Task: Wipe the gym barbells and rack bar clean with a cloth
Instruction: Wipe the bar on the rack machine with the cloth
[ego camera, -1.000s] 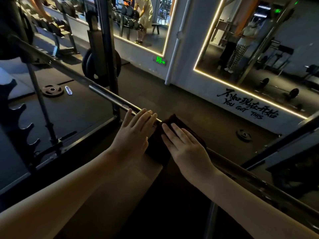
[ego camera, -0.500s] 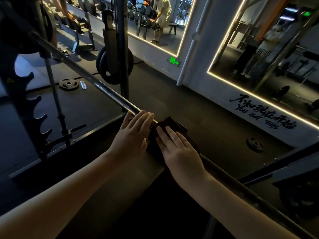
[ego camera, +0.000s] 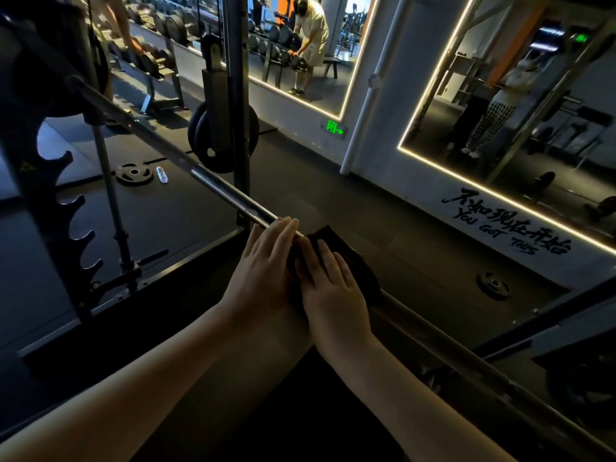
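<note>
A steel barbell (ego camera: pixel 220 186) runs diagonally from the upper left to the lower right across the rack. A dark cloth (ego camera: pixel 346 258) is draped over the bar near its middle. My right hand (ego camera: pixel 330 288) lies flat on the cloth with straight fingers, pressing it onto the bar. My left hand (ego camera: pixel 263 271) sits just left of it, with its straight fingers laid over the bare bar and its edge touching the cloth and my right hand. The bar's left end disappears behind a dark weight plate (ego camera: pixel 50 61).
A rack upright carrying stored plates (ego camera: pixel 223 141) stands behind the bar. A toothed rack post (ego camera: pixel 66 221) is at the left. On the floor lie a plate (ego camera: pixel 135 173), a water bottle (ego camera: pixel 161 175) and another plate (ego camera: pixel 493 285). Lit mirrors line the wall; one reflects a person at a dumbbell rack (ego camera: pixel 310 45).
My right hand has slid the cloth slightly left along the bar, closing the gap to my left hand. The camera view has shifted, showing more of the mirrors.
</note>
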